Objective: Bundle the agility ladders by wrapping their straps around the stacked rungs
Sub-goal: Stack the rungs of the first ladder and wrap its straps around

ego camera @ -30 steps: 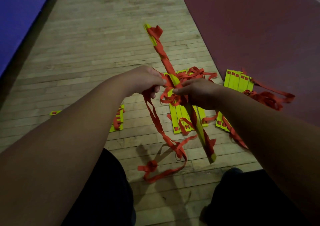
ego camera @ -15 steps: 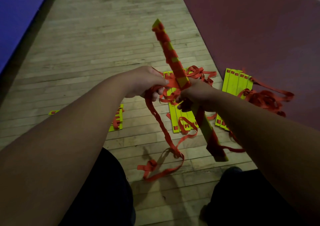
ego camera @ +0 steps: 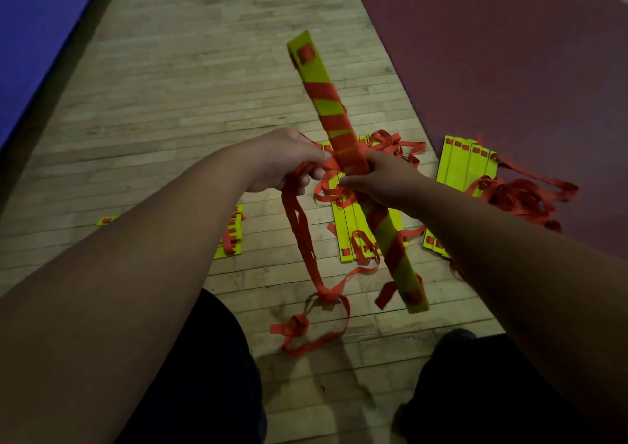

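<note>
A stack of yellow rungs (ego camera: 324,104) hangs in the air over the wooden floor, tilted from upper left to lower right, with red strap wound round its middle. My right hand (ego camera: 384,178) grips the stack at its middle. Just left of the stack, my left hand (ego camera: 289,161) holds the loose red strap (ego camera: 302,236), pulled taut against it. The rest of the strap trails down to a knotted tangle on the floor.
More yellow rungs with red straps lie on the floor: a set (ego camera: 350,233) under the held stack, another (ego camera: 467,165) at the right on the dark red mat (ego camera: 492,53), and a small one (ego camera: 231,236) at the left. A blue mat (ego camera: 37,36) borders the far left. My dark-clothed knees fill the bottom.
The stack has turned in my right hand, so its flat yellow face now shows. Its far end has swung slightly right. My left hand has kept the strap beside the stack.
</note>
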A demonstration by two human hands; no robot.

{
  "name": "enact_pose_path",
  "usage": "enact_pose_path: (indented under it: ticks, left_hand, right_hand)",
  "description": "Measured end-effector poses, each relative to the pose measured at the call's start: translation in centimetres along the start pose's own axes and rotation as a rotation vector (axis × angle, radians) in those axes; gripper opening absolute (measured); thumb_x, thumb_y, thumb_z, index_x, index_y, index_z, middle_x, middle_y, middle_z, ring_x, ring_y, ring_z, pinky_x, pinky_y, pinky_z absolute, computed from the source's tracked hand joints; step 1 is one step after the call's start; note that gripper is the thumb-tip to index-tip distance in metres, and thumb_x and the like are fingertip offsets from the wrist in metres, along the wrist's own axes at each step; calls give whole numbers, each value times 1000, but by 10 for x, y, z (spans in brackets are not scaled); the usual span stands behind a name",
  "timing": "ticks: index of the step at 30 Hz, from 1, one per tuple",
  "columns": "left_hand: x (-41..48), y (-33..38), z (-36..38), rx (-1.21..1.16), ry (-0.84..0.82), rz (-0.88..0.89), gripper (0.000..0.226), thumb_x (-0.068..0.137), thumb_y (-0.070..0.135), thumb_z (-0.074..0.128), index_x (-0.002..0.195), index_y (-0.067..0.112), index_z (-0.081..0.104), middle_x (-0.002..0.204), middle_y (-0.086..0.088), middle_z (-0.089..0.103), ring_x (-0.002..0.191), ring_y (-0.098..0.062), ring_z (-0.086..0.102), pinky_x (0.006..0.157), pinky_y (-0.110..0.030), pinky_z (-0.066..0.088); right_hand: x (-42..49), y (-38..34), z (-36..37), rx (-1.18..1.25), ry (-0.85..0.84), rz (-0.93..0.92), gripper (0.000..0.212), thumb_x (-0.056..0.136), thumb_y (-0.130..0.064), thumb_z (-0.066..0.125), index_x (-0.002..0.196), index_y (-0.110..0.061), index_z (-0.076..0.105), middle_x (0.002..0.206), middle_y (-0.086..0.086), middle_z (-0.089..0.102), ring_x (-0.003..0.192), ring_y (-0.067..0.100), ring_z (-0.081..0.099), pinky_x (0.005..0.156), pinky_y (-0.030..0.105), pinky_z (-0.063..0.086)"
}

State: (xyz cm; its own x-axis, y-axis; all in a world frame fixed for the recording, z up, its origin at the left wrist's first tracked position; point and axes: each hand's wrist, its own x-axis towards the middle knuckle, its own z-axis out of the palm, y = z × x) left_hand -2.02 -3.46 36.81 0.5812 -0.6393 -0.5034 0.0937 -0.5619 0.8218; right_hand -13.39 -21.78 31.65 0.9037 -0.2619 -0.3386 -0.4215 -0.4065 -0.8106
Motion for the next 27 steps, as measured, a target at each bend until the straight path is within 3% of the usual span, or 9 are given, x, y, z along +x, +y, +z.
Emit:
enact_pose_path:
  ticks: [5,11,15,18,21,27]
  left_hand:
    - [0,2,1,-24,4,0,18,109,22,62,115,6,71,72,1,64,57,-12,55,56,-30,58]
    - [-1,2,2,-37,-3,9,14,109,21,63,109,9,70,72,1,65,56,-13,55,58,-33,60]
    - [1,3,4,-33,6,24,14,108,22,64,109,9,70,71,2,64,55,-12,53,55,-31,58]
    - [3,1,4,-30,42,17,12,108,23,65,107,11,67,71,2,64,54,-12,53,54,-31,57]
    - [6,-2,1,-60,99,-4,12,108,25,66,108,13,65,70,2,64,51,-11,52,53,-30,58]
    - [8,-2,1,-67,115,5,17,108,29,66,111,12,67,72,2,65,52,-11,53,57,-31,59]
  right_hand:
    - [-6,-3,5,-144,71,-69,31,104,-17,63,134,-23,61,98,-1,70,83,14,69,62,27,47]
    - [-3,1,7,-180,45,-1,41,105,-9,56,143,-23,57,105,11,70,83,24,72,56,32,57]
    - [-6,-8,5,-217,-21,-24,22,106,-21,59,123,-10,67,98,8,67,79,20,61,66,31,49]
    - [-9,-14,5,-142,-96,16,20,108,-27,57,109,-10,67,90,8,60,77,20,54,66,32,43]
    - [-7,-13,3,-155,-84,4,24,106,-34,65,112,-11,68,93,10,67,80,23,61,72,39,50]
    - [-8,-11,0,-114,-1,-9,32,86,-41,89,107,-20,76,94,4,79,87,23,77,75,36,61]
